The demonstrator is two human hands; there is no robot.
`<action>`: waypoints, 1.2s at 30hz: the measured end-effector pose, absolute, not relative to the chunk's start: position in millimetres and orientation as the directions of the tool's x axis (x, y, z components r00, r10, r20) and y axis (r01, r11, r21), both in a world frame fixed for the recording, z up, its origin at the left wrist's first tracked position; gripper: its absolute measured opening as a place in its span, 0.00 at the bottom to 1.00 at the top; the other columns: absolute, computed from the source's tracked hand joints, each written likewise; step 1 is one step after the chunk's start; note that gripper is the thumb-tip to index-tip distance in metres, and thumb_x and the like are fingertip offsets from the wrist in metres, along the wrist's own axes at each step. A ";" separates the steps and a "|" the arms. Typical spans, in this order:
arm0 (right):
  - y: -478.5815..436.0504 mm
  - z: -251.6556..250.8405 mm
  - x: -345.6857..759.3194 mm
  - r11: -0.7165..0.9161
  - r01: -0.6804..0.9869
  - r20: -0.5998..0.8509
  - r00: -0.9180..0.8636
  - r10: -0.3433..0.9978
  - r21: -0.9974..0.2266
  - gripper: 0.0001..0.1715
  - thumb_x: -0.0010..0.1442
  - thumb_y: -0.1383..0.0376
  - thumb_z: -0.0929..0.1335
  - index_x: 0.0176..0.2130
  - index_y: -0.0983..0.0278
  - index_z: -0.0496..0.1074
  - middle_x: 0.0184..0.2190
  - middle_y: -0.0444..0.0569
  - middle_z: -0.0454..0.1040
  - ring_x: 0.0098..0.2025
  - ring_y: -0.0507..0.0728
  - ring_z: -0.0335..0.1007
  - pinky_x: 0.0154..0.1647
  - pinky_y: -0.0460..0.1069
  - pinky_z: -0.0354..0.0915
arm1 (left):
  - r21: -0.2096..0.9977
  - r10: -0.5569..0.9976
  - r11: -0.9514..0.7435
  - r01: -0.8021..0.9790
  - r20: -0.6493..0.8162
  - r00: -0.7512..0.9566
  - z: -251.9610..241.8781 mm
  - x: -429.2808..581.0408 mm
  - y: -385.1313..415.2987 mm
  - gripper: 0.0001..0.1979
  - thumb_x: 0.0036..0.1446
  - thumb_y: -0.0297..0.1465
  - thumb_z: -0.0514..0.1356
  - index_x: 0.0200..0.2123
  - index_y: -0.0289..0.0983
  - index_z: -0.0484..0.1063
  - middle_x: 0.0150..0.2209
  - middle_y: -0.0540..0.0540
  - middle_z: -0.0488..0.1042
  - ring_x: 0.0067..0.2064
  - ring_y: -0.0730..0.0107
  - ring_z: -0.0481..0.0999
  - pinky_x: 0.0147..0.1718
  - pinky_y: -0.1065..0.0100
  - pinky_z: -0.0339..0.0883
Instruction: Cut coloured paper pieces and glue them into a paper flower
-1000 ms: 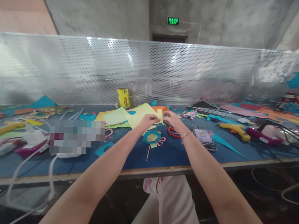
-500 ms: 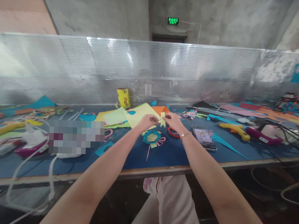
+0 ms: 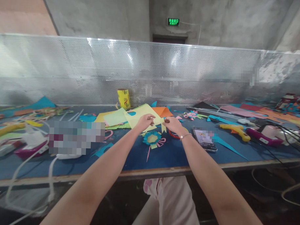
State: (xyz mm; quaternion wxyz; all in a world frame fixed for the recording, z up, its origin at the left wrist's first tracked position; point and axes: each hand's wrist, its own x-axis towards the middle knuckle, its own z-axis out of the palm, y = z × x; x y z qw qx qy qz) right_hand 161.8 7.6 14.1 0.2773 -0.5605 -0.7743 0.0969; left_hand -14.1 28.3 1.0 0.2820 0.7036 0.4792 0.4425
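My left hand (image 3: 145, 120) rests with curled fingers on a pale yellow paper sheet (image 3: 140, 114) lying on the blue table (image 3: 168, 155). My right hand (image 3: 172, 123) pinches a small jagged yellow paper cutout (image 3: 163, 127) just left of its fingers. Below both hands lies a paper flower (image 3: 152, 139) of blue, yellow and pink pieces. Red scissors (image 3: 173, 135) lie partly hidden under my right wrist, which wears a thin bracelet.
A phone (image 3: 204, 138) lies right of my wrist. Two yellow glue guns (image 3: 234, 131) (image 3: 8, 128) lie at right and left, with cables and pink-white boxes (image 3: 267, 134). A yellow can (image 3: 124, 98) stands by the perforated metal screen (image 3: 151, 71). Coloured paper scraps (image 3: 260, 113) cover the table.
Both hands have dropped lower toward the table. The jagged yellow cutout now hangs from my right hand alone, and my left hand has settled on the yellow sheet.
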 end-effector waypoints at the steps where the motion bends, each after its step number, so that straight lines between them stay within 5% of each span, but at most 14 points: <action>1: 7.3 14.2 161.9 0.354 0.818 0.315 -0.224 0.922 -0.454 0.08 0.51 0.65 0.64 0.31 0.67 0.71 0.35 0.50 0.74 0.37 0.53 0.69 0.34 0.43 0.58 | 0.814 0.924 -0.381 0.439 0.352 0.150 1.5 -14.5 27.3 0.12 0.44 0.25 0.52 0.32 0.36 0.71 0.20 0.50 0.70 0.20 0.74 0.71 0.27 0.71 0.64; 6: 9.0 12.7 162.7 0.352 0.815 0.241 -0.267 0.933 -0.461 0.07 0.49 0.70 0.63 0.31 0.66 0.70 0.31 0.48 0.74 0.33 0.50 0.68 0.29 0.41 0.56 | 0.746 0.907 -0.416 0.520 0.382 0.177 2.4 -18.6 26.4 0.18 0.41 0.21 0.49 0.34 0.38 0.71 0.28 0.49 0.73 0.17 0.78 0.67 0.28 0.72 0.63; 10: 10.5 11.3 162.9 0.348 0.835 0.215 -0.280 0.936 -0.426 0.09 0.48 0.72 0.61 0.30 0.67 0.69 0.30 0.49 0.74 0.30 0.50 0.66 0.26 0.42 0.54 | 0.571 0.843 -0.526 0.630 0.451 0.295 3.2 -16.3 23.4 0.15 0.39 0.22 0.50 0.28 0.38 0.74 0.33 0.47 0.74 0.28 0.71 0.71 0.34 0.71 0.63; 14: 10.6 11.4 162.3 0.327 0.864 0.220 -0.258 0.941 -0.382 0.08 0.48 0.71 0.61 0.28 0.68 0.69 0.30 0.51 0.73 0.30 0.52 0.65 0.25 0.43 0.53 | 0.427 0.774 -0.633 0.645 0.369 0.515 2.3 -7.7 14.5 0.11 0.41 0.27 0.54 0.27 0.40 0.75 0.30 0.48 0.74 0.35 0.65 0.71 0.36 0.71 0.60; 26: 15.6 7.3 164.7 0.280 0.893 0.181 -0.228 0.957 -0.353 0.09 0.49 0.68 0.61 0.29 0.68 0.69 0.29 0.50 0.73 0.28 0.51 0.63 0.24 0.43 0.51 | 0.526 0.781 -0.590 0.612 0.181 0.597 4.4 -3.7 11.0 0.13 0.43 0.28 0.49 0.20 0.39 0.73 0.28 0.49 0.74 0.33 0.68 0.70 0.34 0.73 0.60; 36: 12.7 11.4 165.2 0.268 0.894 0.153 -0.227 0.962 -0.359 0.08 0.49 0.68 0.62 0.29 0.68 0.70 0.30 0.49 0.73 0.29 0.50 0.63 0.25 0.42 0.51 | 0.420 0.790 -0.568 0.708 0.038 0.612 11.1 -3.8 3.4 0.14 0.44 0.40 0.54 0.26 0.36 0.72 0.29 0.49 0.73 0.31 0.70 0.68 0.30 0.72 0.58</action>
